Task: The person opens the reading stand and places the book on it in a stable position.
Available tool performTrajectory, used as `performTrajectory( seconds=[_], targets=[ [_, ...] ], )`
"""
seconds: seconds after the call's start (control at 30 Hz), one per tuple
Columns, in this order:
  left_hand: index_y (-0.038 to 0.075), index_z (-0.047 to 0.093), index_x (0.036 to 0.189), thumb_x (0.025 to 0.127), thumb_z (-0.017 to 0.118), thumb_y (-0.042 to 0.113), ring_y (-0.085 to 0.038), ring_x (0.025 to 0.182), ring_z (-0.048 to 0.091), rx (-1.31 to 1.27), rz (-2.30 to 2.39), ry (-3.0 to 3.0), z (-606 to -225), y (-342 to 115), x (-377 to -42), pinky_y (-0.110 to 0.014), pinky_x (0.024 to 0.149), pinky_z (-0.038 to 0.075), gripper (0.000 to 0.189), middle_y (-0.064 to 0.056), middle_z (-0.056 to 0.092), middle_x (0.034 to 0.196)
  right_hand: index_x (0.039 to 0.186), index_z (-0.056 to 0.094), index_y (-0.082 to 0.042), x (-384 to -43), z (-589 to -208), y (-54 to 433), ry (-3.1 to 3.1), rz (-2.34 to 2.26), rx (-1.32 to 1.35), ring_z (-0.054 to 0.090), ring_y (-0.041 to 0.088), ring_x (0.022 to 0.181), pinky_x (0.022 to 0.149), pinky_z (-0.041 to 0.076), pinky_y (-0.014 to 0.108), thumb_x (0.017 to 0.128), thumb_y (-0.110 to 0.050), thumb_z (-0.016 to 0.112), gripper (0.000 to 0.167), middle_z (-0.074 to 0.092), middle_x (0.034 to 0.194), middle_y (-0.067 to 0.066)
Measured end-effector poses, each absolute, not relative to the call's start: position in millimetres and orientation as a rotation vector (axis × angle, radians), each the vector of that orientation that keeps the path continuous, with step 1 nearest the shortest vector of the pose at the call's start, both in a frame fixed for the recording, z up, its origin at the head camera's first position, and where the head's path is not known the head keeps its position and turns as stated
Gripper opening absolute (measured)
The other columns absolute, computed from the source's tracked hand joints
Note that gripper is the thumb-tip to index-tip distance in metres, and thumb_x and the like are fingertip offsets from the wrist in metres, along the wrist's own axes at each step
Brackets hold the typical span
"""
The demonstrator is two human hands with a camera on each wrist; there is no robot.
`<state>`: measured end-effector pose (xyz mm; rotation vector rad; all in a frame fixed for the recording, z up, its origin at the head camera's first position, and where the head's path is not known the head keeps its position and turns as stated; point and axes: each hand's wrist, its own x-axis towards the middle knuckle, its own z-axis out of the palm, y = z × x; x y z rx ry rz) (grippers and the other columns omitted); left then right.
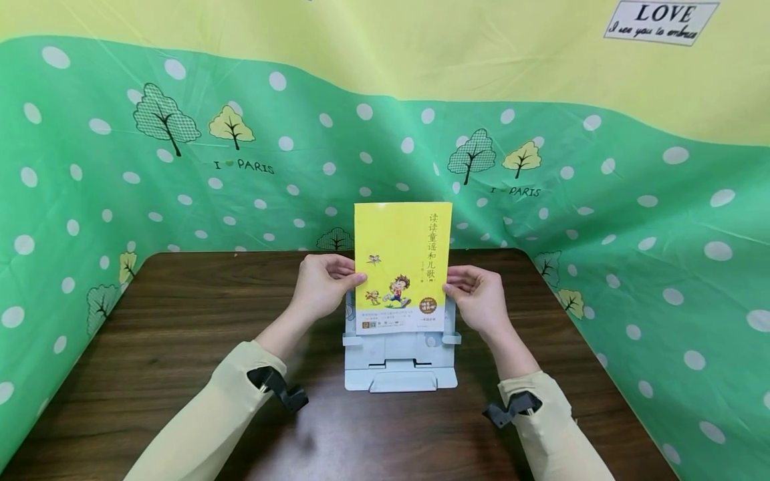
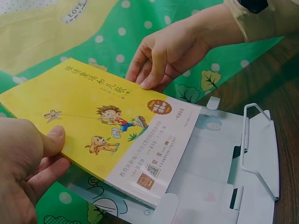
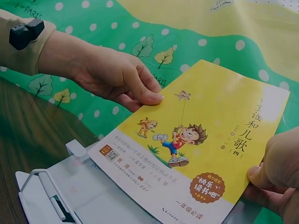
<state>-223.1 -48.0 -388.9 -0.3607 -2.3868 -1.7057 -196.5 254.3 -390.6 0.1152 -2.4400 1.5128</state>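
A yellow book with a cartoon boy and dog on its cover is held upright, cover outward, between both hands. My left hand pinches its left edge, thumb on the cover and fingers behind. At the opposite edge my right hand pinches it the same way. Directly behind and below the book stands a pale blue book stand, its upper part hidden by the cover. In the left wrist view the book's white lower edge lies close over the stand's panel, near a side clip.
The stand rests on a dark wooden table. A front ledge and a right side clip stick out from it. Behind the table hangs a green and yellow curtain with dots and trees. Both forearms carry black wrist mounts.
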Motion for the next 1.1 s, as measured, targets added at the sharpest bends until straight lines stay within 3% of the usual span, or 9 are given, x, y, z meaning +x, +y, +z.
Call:
performTrajectory(
  seconds=[1.1],
  targets=[
    [0.008, 0.081, 0.097, 0.087, 0.091, 0.019, -0.012, 0.074, 0.072, -0.393, -1.494, -2.411, -396, -40, -216, -0.033, 0.066, 0.061, 0.018, 0.003, 0.077, 0.084, 0.112, 0.075, 0.003, -191, -404, 258, -2.427, 1.518, 0.093, 0.073, 0.029, 0.092, 0.080, 0.060, 0.021, 0.092, 0.007, 0.078, 0.021, 0.076, 0.103, 0.016]
  ],
)
